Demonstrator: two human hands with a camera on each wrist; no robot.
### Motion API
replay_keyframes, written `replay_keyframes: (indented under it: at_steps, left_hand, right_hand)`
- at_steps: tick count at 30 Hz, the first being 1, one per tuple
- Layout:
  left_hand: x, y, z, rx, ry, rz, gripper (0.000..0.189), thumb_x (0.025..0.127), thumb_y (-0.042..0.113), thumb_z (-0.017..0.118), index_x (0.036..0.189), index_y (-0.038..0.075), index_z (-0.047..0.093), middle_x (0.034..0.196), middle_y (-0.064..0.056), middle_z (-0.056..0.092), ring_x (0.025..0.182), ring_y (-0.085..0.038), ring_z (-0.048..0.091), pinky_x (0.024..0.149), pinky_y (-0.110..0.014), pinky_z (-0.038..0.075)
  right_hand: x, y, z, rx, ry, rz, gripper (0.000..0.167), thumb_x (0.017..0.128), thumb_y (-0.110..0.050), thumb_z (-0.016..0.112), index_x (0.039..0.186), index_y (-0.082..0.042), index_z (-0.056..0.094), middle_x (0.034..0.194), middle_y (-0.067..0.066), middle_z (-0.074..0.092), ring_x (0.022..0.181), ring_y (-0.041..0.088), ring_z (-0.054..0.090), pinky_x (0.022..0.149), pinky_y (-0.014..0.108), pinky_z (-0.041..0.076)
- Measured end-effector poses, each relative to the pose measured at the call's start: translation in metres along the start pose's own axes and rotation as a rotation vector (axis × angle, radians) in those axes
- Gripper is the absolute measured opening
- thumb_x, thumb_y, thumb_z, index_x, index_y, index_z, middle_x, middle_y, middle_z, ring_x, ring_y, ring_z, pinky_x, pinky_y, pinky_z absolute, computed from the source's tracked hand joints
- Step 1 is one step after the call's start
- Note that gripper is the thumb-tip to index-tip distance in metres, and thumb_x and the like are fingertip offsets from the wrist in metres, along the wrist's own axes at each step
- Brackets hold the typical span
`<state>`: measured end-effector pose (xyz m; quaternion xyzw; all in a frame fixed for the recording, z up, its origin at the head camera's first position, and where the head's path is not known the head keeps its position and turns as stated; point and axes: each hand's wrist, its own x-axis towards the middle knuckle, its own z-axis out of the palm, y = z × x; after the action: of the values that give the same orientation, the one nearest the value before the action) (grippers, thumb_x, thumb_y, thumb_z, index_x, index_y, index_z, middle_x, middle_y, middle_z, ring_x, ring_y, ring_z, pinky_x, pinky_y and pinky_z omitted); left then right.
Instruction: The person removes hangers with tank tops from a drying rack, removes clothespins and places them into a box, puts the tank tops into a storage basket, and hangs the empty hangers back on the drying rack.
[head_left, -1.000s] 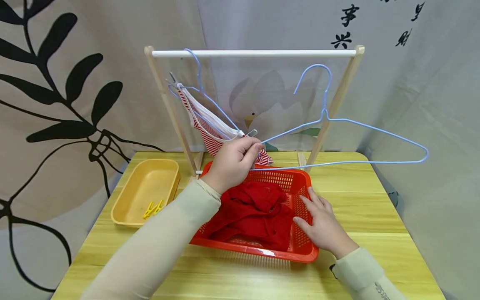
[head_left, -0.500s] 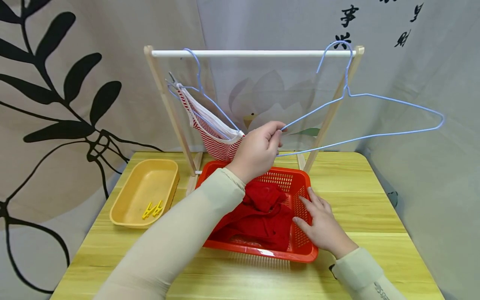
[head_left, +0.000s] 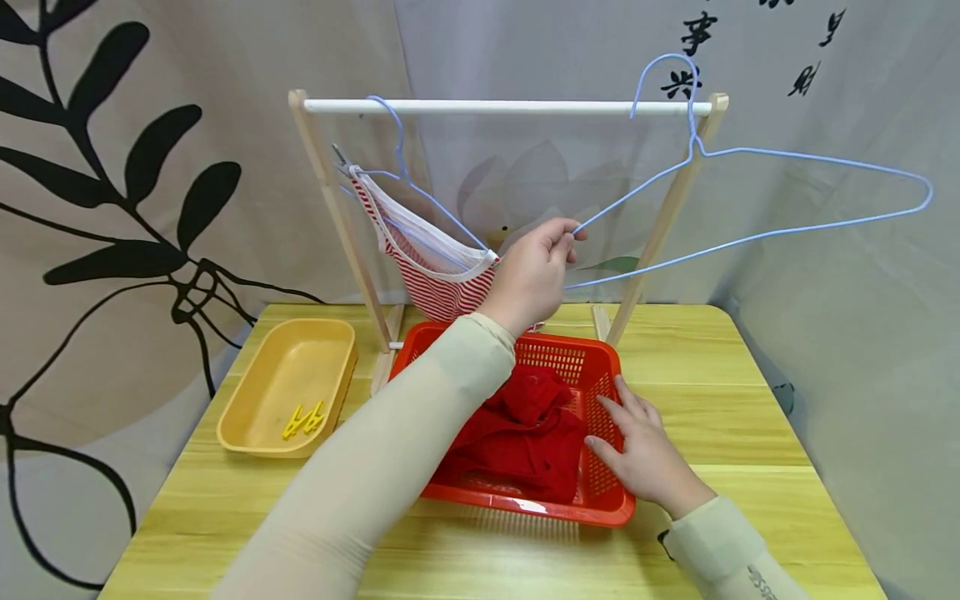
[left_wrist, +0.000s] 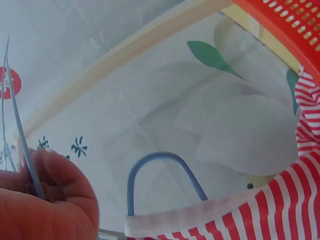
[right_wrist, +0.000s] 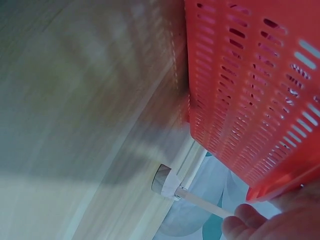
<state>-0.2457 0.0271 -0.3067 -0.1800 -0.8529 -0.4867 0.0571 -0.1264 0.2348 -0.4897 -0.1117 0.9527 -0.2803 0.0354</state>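
My left hand (head_left: 536,271) grips the left end of a light blue wire clothes hanger (head_left: 750,242). The hanger reaches out to the right, and its hook overlaps the right end of the white rod (head_left: 495,107) in the head view. In the left wrist view, curled fingers (left_wrist: 65,175) hold the blue wire. My right hand (head_left: 648,450) rests at the right rim of a red plastic basket (head_left: 600,358), fingers fairly straight. Red cloth (head_left: 525,442) lies in the basket. A red-and-white striped garment (head_left: 442,287) hangs on another blue hanger (head_left: 401,150) at the rod's left.
The rod belongs to a small wooden rack (head_left: 337,200) behind the basket. Left of the basket, a yellow tray (head_left: 281,367) holds yellow clothespins (head_left: 303,419). A metal clip (head_left: 340,156) sits at the garment's left strap. Everything stands on a wooden table (head_left: 720,392).
My left hand has moved up and right with the hanger, raising its hook from below the rod to rod height. The right hand has stayed at the basket rim.
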Motion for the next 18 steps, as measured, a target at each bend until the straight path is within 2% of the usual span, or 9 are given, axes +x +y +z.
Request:
replay_keyframes:
  at_steps: [1,6,11,18]
  left_hand:
    - [0.002,0.000,0.001,-0.001,0.000,-0.010,0.028,0.115,0.027,0.043,0.127,0.022,0.067,0.104,0.001,0.067,0.088,-0.019,0.062,0.069,-0.028,0.049]
    - [0.009,0.002,0.006,0.002,0.014,-0.036,0.030,0.115,0.026,0.041,0.129,0.019,0.067,0.109,-0.002,0.069,0.100,-0.017,0.063,0.087,-0.030,0.051]
    - [0.014,0.006,0.011,-0.058,0.023,-0.073,0.032,0.115,0.026,0.039,0.131,0.017,0.066,0.119,-0.001,0.071,0.114,-0.015,0.064,0.103,-0.033,0.050]
    - [0.026,0.009,0.016,-0.095,0.025,-0.109,0.032,0.116,0.024,0.039,0.128,0.015,0.067,0.120,-0.002,0.070,0.118,-0.015,0.063,0.105,-0.033,0.048]
  right_hand:
    - [0.000,0.000,0.000,-0.001,-0.001,0.001,0.070,0.102,-0.037,0.068,0.158,-0.001,0.044,0.176,0.020,0.011,0.152,0.053,0.020,0.112,0.076,0.037]
    - [0.001,0.002,0.001,-0.002,-0.002,0.007,0.070,0.103,-0.038,0.067,0.158,-0.001,0.045,0.177,0.019,0.011,0.152,0.053,0.020,0.112,0.076,0.037]
    - [0.000,0.002,0.001,0.004,0.004,0.006,0.069,0.102,-0.037,0.068,0.157,-0.001,0.046,0.177,0.018,0.011,0.152,0.052,0.021,0.112,0.075,0.037]
    - [0.000,0.003,0.002,0.002,0.013,-0.003,0.067,0.103,-0.037,0.067,0.157,-0.002,0.047,0.177,0.019,0.011,0.151,0.053,0.022,0.112,0.075,0.037]
